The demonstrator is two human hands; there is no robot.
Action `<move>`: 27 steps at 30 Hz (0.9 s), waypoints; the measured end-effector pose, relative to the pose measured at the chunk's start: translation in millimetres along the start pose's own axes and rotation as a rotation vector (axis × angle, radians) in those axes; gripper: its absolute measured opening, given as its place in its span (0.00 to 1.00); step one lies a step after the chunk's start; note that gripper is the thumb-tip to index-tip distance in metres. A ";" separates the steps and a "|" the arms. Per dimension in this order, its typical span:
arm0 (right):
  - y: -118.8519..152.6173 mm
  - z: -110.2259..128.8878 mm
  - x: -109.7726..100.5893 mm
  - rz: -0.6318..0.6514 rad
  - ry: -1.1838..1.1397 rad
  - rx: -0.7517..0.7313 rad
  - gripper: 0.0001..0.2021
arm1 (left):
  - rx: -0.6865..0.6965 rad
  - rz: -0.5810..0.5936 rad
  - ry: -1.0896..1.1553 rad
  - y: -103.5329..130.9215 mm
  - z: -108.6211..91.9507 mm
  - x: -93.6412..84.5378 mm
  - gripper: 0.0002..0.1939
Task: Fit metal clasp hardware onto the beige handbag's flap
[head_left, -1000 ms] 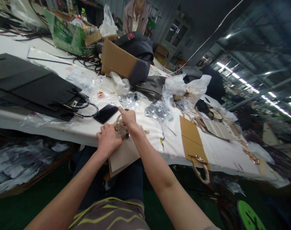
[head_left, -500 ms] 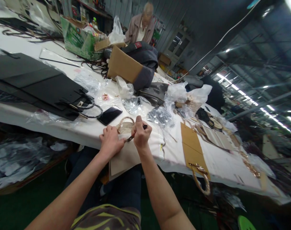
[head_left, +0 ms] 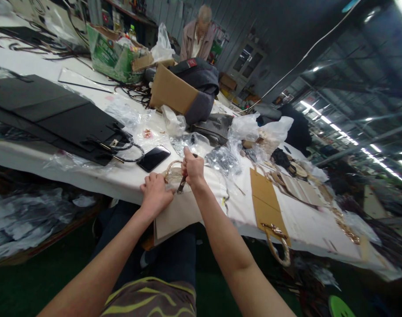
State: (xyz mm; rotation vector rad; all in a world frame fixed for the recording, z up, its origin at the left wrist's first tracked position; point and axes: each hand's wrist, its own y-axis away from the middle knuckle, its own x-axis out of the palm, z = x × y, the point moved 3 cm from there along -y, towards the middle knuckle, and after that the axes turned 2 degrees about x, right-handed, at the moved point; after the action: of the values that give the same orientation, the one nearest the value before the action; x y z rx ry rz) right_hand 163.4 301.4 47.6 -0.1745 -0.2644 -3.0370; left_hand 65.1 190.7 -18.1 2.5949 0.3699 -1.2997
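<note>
A beige bag panel (head_left: 179,214) lies at the table's front edge, partly over my lap, with a light braided handle loop (head_left: 173,164) at its far end. Curled over the panel's left side near the loop, my left hand (head_left: 156,193) presses it with the thumb stretched toward the tool tip. My right hand (head_left: 193,170) is closed in a fist round a hand tool (head_left: 182,184) with a dark handle and a metal tip. The tip points down at the panel just below the loop. Its exact kind is hidden by the fist.
Left of me are black bag panels (head_left: 55,114) with handles and a phone (head_left: 154,158). Behind lie clear plastic wrap (head_left: 223,160), a cardboard box (head_left: 169,90) and a dark backpack (head_left: 199,75). A tan bag panel (head_left: 266,198) is at right. A person (head_left: 198,37) stands across the table.
My right hand has lifted slightly away from me, and the tool has turned steeper, its tip still by the panel. My left hand stays in nearly the same place.
</note>
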 end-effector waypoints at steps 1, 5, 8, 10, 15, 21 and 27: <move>-4.4 -1.2 3.4 0.005 0.004 0.036 0.34 | -0.004 -0.002 0.008 0.7 -0.4 -0.7 0.23; -10.6 -4.8 13.2 0.020 0.032 0.088 0.33 | -0.004 -0.022 0.037 2.8 -1.4 -2.0 0.23; -9.5 -4.8 15.5 0.016 0.080 0.094 0.33 | -0.003 -0.029 0.041 2.7 -1.2 -1.1 0.22; -8.2 -5.1 14.9 0.009 0.117 0.075 0.33 | -0.019 -0.019 0.042 2.0 -0.9 -0.8 0.21; 10.3 -12.3 4.8 -0.026 0.119 -0.117 0.33 | -0.039 -0.002 0.063 -0.3 -1.0 -0.6 0.21; 58.9 -22.9 -20.8 -0.113 0.092 -0.377 0.34 | -0.033 0.018 0.037 -4.3 0.3 1.8 0.22; 53.3 -15.5 -32.4 -0.092 -0.098 -0.367 0.36 | -0.024 0.012 0.021 -1.0 0.0 -1.6 0.23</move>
State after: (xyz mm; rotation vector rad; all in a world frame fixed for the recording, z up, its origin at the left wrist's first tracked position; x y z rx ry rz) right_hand 199.0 248.8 37.4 -0.3450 0.2904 -3.1434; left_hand 63.9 191.4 -16.8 2.5888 0.3708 -1.2573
